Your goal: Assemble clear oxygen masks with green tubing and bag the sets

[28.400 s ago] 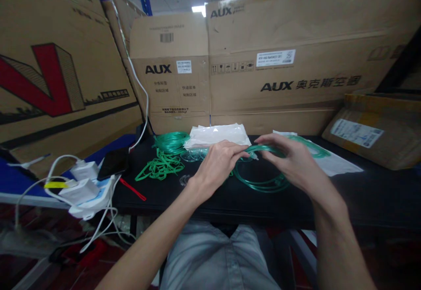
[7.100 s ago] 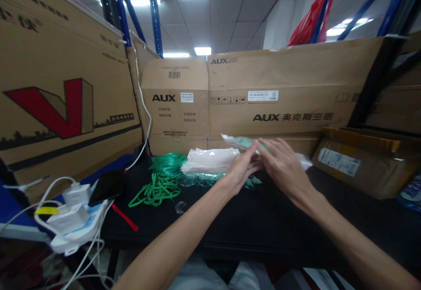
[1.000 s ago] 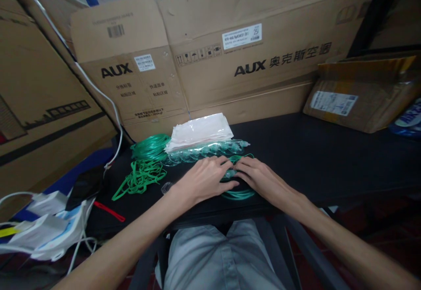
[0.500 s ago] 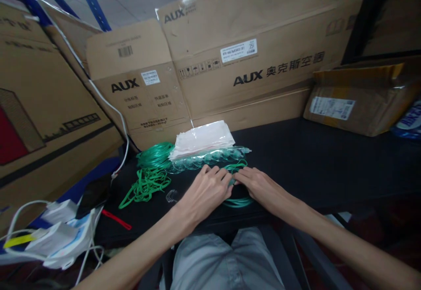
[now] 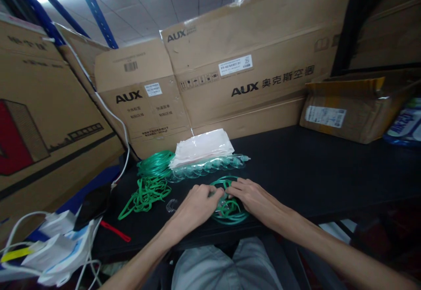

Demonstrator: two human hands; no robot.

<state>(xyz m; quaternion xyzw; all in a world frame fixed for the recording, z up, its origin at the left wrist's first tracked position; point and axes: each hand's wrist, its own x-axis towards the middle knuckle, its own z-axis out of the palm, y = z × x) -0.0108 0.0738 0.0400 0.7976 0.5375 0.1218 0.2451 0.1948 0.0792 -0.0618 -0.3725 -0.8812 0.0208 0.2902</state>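
Observation:
Over the front part of the black table, both my hands are bent round a clear plastic mask (image 5: 224, 198), partly covered by my fingers. My left hand (image 5: 204, 204) is closed on its left side. At its upper right, my right hand (image 5: 251, 195) pinches the edge, close to a thin green elastic band (image 5: 230, 207). Below and around them lies a coil of green tubing (image 5: 230, 220). Just behind, a row of nested clear masks (image 5: 210, 166) lies along a stack of white sheets or bags (image 5: 204, 147).
To the left are another green tubing coil (image 5: 156, 163), a heap of green elastic bands (image 5: 146, 195) and small clear pieces (image 5: 171, 205). A red strap (image 5: 115, 231), dark phone (image 5: 94, 204) and power strip (image 5: 62, 255) lie farther left. Cardboard boxes (image 5: 204, 101) line the back; another box (image 5: 342, 110) stands right.
My hands have drawn slightly apart and shifted left over the coil, uncovering more of the mask, band and tubing. The camera view has tilted up a little.

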